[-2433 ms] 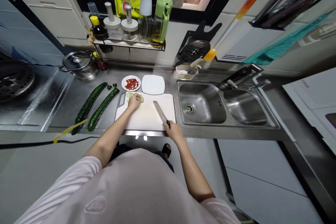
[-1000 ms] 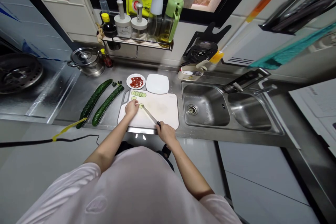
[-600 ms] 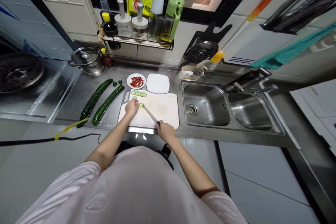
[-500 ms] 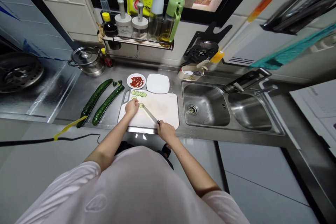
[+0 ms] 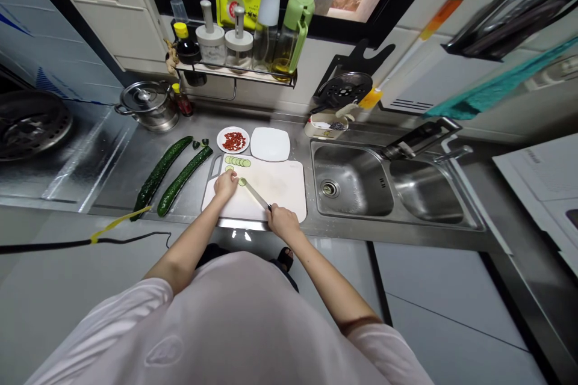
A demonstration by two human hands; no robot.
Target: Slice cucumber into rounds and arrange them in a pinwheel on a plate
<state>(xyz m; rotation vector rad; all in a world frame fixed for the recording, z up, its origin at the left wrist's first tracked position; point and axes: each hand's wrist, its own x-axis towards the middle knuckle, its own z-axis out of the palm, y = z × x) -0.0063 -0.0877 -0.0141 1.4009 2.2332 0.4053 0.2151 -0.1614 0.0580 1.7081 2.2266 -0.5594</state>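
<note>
My right hand (image 5: pixel 284 222) is wrapped round the handle of a kitchen knife (image 5: pixel 256 195), whose blade points up and left over the white cutting board (image 5: pixel 280 183). A cucumber slice (image 5: pixel 242 181) is at the knife's tip. My left hand (image 5: pixel 225 184) is over the board's left part, fingertips pressed together; whatever they may hold is too small to make out. Just beyond these fingers lies another cucumber slice (image 5: pixel 229 168), partly hidden. An overlapping row of cucumber slices (image 5: pixel 238 161) lines the board's far left.
Left of the board lie two cucumber lengths (image 5: pixel 184 181) and small cut ends (image 5: pixel 195 144). Behind it stand a plate of chopped red pieces (image 5: pixel 233 141) and a white square plate (image 5: pixel 270 144). A double sink (image 5: pixel 354 180) is on the right, a lidded pot (image 5: pixel 147 107) at back left.
The whole view has shifted slightly. Both hands, the knife and the slices keep nearly the same places on the board.
</note>
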